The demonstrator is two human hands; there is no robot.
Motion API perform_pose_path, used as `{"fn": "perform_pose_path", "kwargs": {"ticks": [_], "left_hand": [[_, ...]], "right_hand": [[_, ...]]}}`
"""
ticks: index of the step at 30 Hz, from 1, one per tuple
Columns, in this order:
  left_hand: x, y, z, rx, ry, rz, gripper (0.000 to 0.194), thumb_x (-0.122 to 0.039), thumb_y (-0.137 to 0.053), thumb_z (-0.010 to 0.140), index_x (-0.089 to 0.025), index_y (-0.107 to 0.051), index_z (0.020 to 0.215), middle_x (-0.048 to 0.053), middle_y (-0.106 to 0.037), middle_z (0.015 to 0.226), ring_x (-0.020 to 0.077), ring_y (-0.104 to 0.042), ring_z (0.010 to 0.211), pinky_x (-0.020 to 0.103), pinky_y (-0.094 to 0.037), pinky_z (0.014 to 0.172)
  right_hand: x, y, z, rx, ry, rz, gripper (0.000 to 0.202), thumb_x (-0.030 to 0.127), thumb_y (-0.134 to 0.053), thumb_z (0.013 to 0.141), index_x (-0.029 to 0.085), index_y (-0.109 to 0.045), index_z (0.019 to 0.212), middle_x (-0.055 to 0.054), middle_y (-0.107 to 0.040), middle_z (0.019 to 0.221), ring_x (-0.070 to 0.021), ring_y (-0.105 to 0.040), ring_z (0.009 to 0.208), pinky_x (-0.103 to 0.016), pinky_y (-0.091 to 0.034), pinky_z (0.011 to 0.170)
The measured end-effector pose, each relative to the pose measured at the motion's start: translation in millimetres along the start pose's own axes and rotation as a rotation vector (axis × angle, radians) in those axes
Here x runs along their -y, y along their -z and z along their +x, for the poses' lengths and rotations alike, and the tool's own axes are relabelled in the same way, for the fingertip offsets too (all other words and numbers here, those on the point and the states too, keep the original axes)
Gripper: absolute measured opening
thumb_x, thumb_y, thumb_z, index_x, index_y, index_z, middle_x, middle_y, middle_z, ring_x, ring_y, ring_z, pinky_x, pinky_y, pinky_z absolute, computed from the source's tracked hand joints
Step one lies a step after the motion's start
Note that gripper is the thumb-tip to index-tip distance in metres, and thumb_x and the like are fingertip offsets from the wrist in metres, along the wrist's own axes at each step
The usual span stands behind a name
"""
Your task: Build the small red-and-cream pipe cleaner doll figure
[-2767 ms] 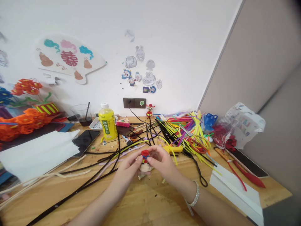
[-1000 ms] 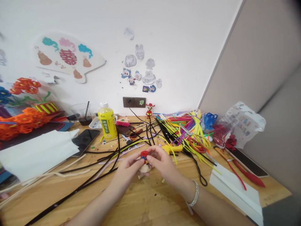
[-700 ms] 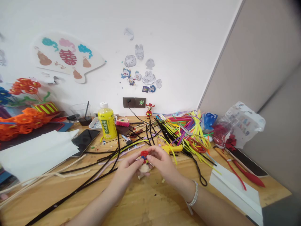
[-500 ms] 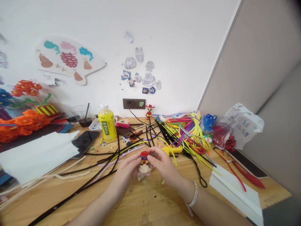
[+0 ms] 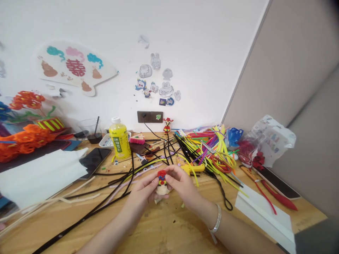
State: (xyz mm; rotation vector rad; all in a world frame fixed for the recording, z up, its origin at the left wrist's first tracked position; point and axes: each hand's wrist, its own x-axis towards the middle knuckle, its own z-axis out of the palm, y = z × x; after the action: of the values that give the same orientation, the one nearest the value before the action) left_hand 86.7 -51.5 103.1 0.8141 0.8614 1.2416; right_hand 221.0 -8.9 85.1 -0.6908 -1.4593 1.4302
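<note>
Between my two hands is a small fuzzy figure (image 5: 162, 183), red at the top, blue, yellow and red in the middle, cream at the bottom. My left hand (image 5: 147, 187) is closed around its left side, thumb against the front. From the right, my right hand (image 5: 181, 181) grips it too, with the thumb on the front and fingers behind. Just beyond my right hand lies a yellow glue gun (image 5: 194, 168), partly covered by stems. Black pipe cleaners (image 5: 106, 201) stretch across the table to the left of my left hand.
A yellow drink bottle (image 5: 120, 141) stands at the back left, near a plastic cup (image 5: 92, 132). Colourful pipe cleaners (image 5: 209, 141) with scissors (image 5: 208, 146) are heaped at the back right. A similar red-hatted figure (image 5: 167, 126) stands by the wall. A phone (image 5: 277, 183) lies far right.
The camera view has shifted slightly. Both hands keep their hold on the small figure, with hardly any movement.
</note>
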Motion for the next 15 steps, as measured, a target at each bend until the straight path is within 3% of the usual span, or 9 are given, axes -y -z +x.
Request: {"fn": "perform_pose_path", "kwargs": {"ticks": [5,15], "left_hand": [[-1.7,-1.0,0.7,0.009,0.002,-0.032,0.041,-0.029,-0.070,0.064,-0.012,-0.065,0.102,0.012,-0.071,0.085,0.0285,-0.065,0.081,0.035,-0.053,0.064],[1.7,2.3,2.6,-0.006,0.015,-0.008,0.042,-0.029,-0.073,0.061,-0.014,-0.066,0.099,0.010,-0.071,0.082,0.0265,-0.065,0.078,0.035,-0.053,0.064]], "right_hand": [[3.1,1.6,1.0,0.000,0.009,-0.010,0.019,0.036,-0.059,0.075,0.020,-0.059,0.086,-0.001,-0.058,0.078,-0.0141,-0.054,0.074,-0.024,-0.044,0.060],[-5.7,0.2,2.2,-0.002,-0.009,0.035,0.020,0.034,-0.061,0.074,0.020,-0.058,0.087,0.000,-0.057,0.078,-0.0102,-0.050,0.062,-0.020,-0.041,0.054]]}}
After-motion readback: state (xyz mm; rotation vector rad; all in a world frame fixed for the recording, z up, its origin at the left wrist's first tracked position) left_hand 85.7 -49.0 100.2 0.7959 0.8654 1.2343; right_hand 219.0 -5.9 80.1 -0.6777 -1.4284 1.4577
